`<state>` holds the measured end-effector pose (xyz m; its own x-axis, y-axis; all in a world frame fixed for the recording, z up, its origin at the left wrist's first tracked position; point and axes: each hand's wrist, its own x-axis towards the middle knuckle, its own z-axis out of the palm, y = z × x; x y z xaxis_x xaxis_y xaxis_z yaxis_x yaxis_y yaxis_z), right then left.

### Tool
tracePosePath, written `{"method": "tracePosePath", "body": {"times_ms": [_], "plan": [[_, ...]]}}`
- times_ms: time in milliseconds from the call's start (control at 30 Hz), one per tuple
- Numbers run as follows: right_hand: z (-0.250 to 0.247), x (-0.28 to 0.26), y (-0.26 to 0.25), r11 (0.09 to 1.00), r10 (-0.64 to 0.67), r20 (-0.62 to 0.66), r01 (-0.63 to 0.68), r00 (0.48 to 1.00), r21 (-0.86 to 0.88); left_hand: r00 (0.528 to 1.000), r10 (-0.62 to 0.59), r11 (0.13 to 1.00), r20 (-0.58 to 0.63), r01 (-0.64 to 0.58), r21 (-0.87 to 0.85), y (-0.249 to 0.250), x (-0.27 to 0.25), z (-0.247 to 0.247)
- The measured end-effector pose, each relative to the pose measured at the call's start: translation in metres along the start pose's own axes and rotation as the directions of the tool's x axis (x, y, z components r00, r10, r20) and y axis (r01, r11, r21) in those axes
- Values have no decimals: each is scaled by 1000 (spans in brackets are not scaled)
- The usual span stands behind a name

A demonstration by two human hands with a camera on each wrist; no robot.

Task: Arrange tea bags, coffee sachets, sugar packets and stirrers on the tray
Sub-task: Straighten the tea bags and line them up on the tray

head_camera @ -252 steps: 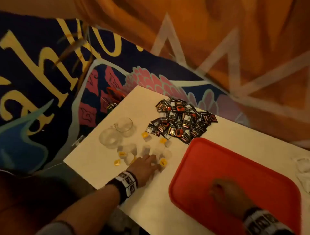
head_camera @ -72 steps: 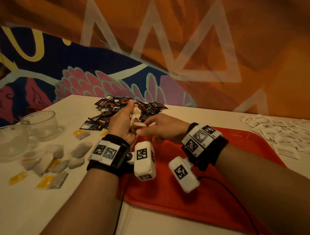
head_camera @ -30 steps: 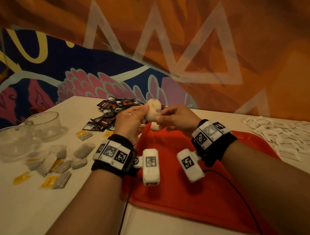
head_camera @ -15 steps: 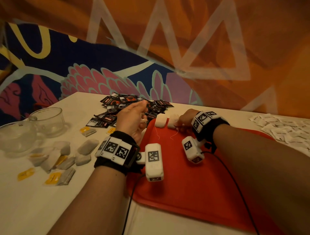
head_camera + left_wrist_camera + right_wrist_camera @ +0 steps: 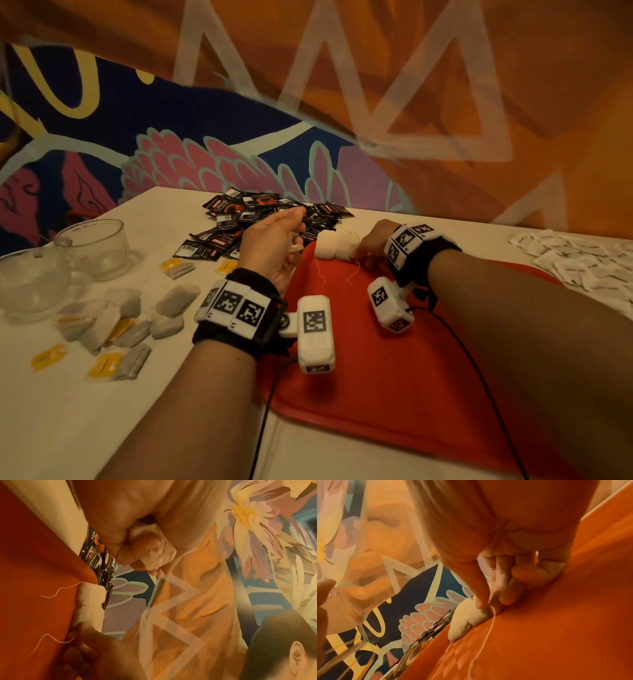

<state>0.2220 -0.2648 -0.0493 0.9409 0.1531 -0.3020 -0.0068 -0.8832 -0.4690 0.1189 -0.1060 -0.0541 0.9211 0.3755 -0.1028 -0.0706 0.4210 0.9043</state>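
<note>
A red tray (image 5: 394, 377) lies in front of me on the white table. Two white tea bags (image 5: 337, 245) lie side by side at the tray's far left corner, their strings trailing on the red surface. My right hand (image 5: 371, 245) is down on the right one; in the right wrist view thumb and forefinger pinch that tea bag (image 5: 480, 614), and something white (image 5: 553, 566) sits under the curled outer fingers. My left hand (image 5: 277, 240) hovers just left of the tray's corner. Its fingers are curled around a crumpled white tea bag (image 5: 154, 547).
A pile of black coffee sachets (image 5: 267, 216) lies beyond the tray's corner. Loose tea bags with yellow tags (image 5: 130, 318) and two glass bowls (image 5: 92, 246) are on the left. White sugar packets (image 5: 582, 260) are spread at the far right. A painted wall stands behind the table.
One second ago both hands held a tea bag above the tray. My right hand has since set it down and slid it against the first one. My left hand keeps its bag.
</note>
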Motion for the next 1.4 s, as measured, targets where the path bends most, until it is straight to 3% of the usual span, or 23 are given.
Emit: {"method": "tracePosePath", "body": {"times_ms": [67, 167, 300, 467, 633, 767, 900, 967, 1033, 1067, 1133, 1233, 1300, 1400], "plan": [[-4, 0, 3, 1000, -14, -11, 14, 1000, -17, 1000, -4, 1000, 7, 4, -7, 0, 1, -2], [-12, -10, 5, 956, -58, -65, 37, 996, -291, 1000, -15, 999, 14, 16, -28, 1, 4, -5], [-13, -34, 19, 807, -65, 101, 112, 993, -580, 1000, -16, 999, 25, 17, -48, 3, 4, -5], [-15, -68, 41, 779, -57, 184, 159, 981, -607, 996, -52, 998, 78, 54, -34, 5, 2, -7], [-23, -97, 69, 780, -32, 195, 146, 980, -608, 965, -198, 980, 172, 200, 4, 3, 0, -5], [-23, -111, 77, 798, -68, 189, 167, 980, -579, 921, -291, 955, 260, 295, 25, 3, -13, 6], [-23, -111, 73, 864, -169, 126, 209, 977, -458, 905, -284, 958, 317, 278, 66, -2, -27, 22], [-21, -107, 66, 911, -363, -76, 337, 929, -237, 895, -269, 963, 357, 244, 115, -4, -32, 29], [-15, -107, 55, 864, -475, -320, 504, 820, 9, 890, -251, 966, 382, 206, 154, -4, -36, 33], [-12, -108, 49, 818, -478, -369, 557, 797, 145, 888, -243, 968, 391, 193, 163, -4, -38, 35], [-7, -108, 42, 728, -495, -332, 592, 803, 346, 885, -236, 967, 402, 176, 183, -4, -42, 36], [-1, -103, 38, 751, -553, -256, 608, 793, 260, 899, -227, 966, 376, 158, 204, -4, -44, 37], [3, -102, 36, 775, -550, -283, 606, 786, 177, 903, -223, 962, 367, 143, 234, -5, -46, 38], [10, -100, 34, 759, -525, -342, 611, 779, 226, 896, -201, 960, 395, 100, 262, -6, -47, 39]]}}
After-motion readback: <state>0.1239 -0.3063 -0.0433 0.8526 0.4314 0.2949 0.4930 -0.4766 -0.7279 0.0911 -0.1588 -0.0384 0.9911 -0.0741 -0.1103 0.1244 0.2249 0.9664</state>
